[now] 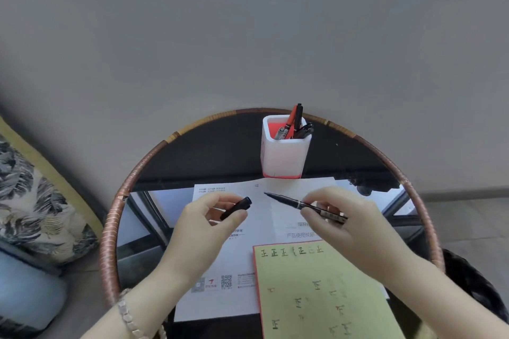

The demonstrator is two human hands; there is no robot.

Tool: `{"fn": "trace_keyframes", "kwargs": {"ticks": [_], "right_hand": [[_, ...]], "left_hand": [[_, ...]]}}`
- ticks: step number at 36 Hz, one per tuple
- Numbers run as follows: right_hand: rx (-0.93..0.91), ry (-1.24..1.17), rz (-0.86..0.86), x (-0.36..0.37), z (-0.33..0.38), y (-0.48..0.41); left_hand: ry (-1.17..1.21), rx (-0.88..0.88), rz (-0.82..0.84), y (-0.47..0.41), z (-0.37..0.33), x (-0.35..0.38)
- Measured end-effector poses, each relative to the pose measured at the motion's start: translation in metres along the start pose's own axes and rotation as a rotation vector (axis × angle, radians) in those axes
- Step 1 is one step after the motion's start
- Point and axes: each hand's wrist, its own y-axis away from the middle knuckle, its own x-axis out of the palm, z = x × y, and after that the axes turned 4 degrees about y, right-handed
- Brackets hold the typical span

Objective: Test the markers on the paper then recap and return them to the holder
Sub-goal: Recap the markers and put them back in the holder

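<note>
Now we hold the black marker uncapped in our right hand, the grip closed on its barrel between thumb and fingertips, its bare tip pointing left and away from us above the white printed sheet. Our left hand has its grip pinched shut on the black cap, whose open mouth faces the marker tip; cap and tip are near each other but apart. Both hands hover over the round glass tabletop with its woven rim. A green paper with a red edge lies on the white sheet below our right hand, already carrying rows of written test characters. The white holder with the red base stands at the far edge of the white sheet, with several more markers upright inside it
</note>
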Motion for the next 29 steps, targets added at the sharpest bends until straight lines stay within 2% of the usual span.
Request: {"fn": "trace_keyframes", "kwargs": {"ticks": [10,18,29], "right_hand": [[-0.017,0.047,-0.062,-0.009,-0.016,0.010],[-0.023,0.115,-0.036,-0.010,-0.015,0.011],[-0.146,0.251,0.003,-0.017,-0.011,0.015]], "left_hand": [[-0.004,0.026,0.095,0.003,-0.015,0.017],[-0.065,0.045,0.134,0.004,-0.018,0.016],[-0.290,0.220,0.244,0.009,-0.023,0.012]]}}
